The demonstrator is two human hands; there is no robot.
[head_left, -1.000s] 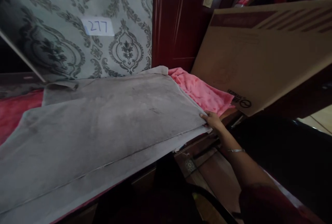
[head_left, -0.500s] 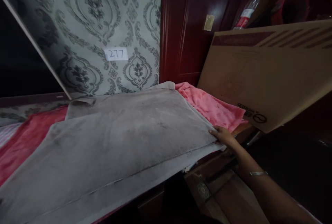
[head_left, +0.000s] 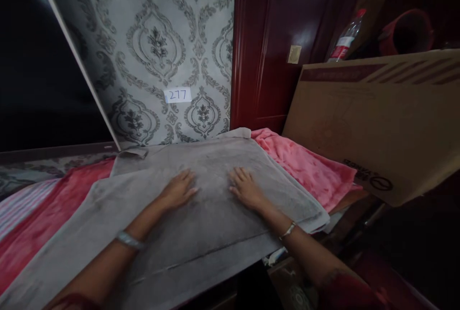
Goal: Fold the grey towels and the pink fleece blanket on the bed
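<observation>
Head view: a large grey, smudged, rectangular folded cloth lies flat across the middle of the frame, its near edge hanging over a dark wooden ledge at 6 o'clock. The left hand rests palm down on it, fingers spread and flat, holding nothing. Just beside it, toward 3 o'clock, the right hand lies the same way, open and pressed flat on the cloth; the two hands are near each other but apart. Each wrist wears a thin metal bangle.

Under the grey cloth, a pink fuzzy blanket shows at 3 o'clock and a red patterned spread at 9 o'clock. At 2 o'clock a big flat brown cardboard box leans tilted over the pink blanket. At 12 o'clock stands grey damask wallpaper bearing a small white label "277", beside a dark red wooden door frame. A clear plastic bottle with a red label stands behind the box.
</observation>
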